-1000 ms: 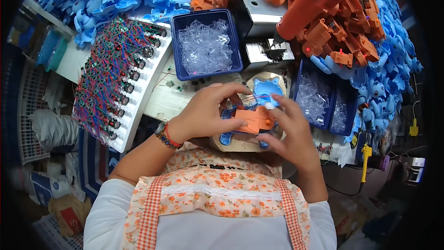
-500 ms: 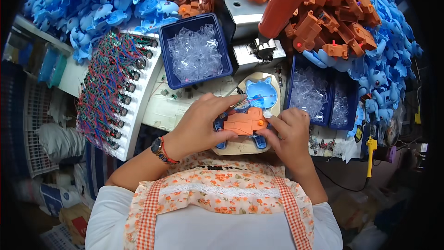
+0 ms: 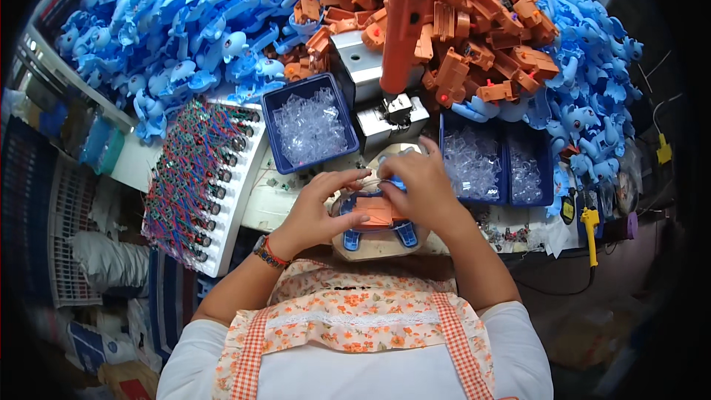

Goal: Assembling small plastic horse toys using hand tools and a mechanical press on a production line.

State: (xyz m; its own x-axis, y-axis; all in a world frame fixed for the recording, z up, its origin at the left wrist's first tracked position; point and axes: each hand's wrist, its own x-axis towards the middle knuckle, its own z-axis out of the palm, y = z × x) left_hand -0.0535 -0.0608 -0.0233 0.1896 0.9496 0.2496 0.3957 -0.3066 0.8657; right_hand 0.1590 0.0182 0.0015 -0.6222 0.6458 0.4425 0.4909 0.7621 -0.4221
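An orange plastic housing (image 3: 372,211) lies in a blue toy shell, whose two blue legs (image 3: 405,233) stick out at the near side. Beneath them is a pale, rounded work block (image 3: 378,247). My left hand (image 3: 320,211) curls around the housing's left side, its thumb on the orange plastic and its forefinger by some thin wires (image 3: 379,181). With its fingers closed together, my right hand (image 3: 424,189) grips these wires above the housing. It covers the housing's right end and most of the shell's far part.
Blue bins of clear plastic pieces (image 3: 309,127) (image 3: 471,161) stand on both sides. A white foam tray (image 3: 241,200) carries wired parts at the left. Behind are a metal fixture (image 3: 391,120) under an orange-red post (image 3: 404,37), orange housings (image 3: 452,74) and blue toy parts (image 3: 185,37).
My right hand has left the housing's right end and moved up and left to the wires. My left thumb stays on the housing. The whole view has shifted slightly.
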